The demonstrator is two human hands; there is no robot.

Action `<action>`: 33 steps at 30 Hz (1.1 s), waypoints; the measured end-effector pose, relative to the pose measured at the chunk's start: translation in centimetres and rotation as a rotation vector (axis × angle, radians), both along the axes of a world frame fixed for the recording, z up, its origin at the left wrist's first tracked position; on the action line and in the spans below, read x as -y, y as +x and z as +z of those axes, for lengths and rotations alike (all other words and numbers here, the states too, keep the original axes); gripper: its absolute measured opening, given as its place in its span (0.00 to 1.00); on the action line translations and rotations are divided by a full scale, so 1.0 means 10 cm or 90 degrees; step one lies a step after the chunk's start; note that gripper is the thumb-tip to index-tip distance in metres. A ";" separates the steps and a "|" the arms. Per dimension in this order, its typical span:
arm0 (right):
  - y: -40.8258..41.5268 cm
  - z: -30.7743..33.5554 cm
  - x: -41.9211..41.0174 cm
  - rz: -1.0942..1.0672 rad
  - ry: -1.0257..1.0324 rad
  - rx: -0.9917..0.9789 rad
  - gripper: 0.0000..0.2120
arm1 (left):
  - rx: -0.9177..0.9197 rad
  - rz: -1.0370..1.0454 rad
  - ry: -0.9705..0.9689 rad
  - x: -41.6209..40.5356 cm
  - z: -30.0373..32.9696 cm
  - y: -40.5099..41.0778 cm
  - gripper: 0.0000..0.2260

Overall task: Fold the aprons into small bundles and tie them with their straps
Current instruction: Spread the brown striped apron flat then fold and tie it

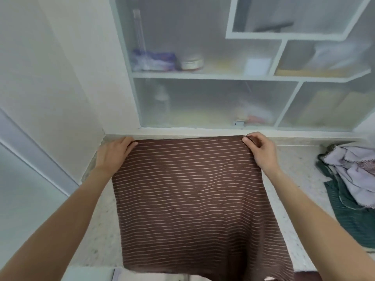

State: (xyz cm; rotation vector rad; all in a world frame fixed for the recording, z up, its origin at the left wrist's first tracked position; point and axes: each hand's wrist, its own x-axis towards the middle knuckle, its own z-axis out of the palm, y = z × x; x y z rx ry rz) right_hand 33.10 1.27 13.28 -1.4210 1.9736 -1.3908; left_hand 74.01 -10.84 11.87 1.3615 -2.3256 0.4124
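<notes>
The left hand (113, 153) and right hand (260, 151) each pinch a far corner of the brown striped apron (188, 195), which lies flat on the speckled tabletop (294, 165), long axis running from the person toward the cabinet; it looks light, limp cloth, best held at corners.

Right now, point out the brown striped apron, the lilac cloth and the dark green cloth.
brown striped apron (188, 191): head view, middle of the flat panel
lilac cloth (353, 171): head view, crumpled top
dark green cloth (349, 222): head view, ribbed lower part
</notes>
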 end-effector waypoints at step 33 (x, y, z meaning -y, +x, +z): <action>0.13 -2.36 2.29 -0.070 0.133 -0.585 0.10 | -0.095 0.190 0.238 2.05 -2.31 -0.58 0.14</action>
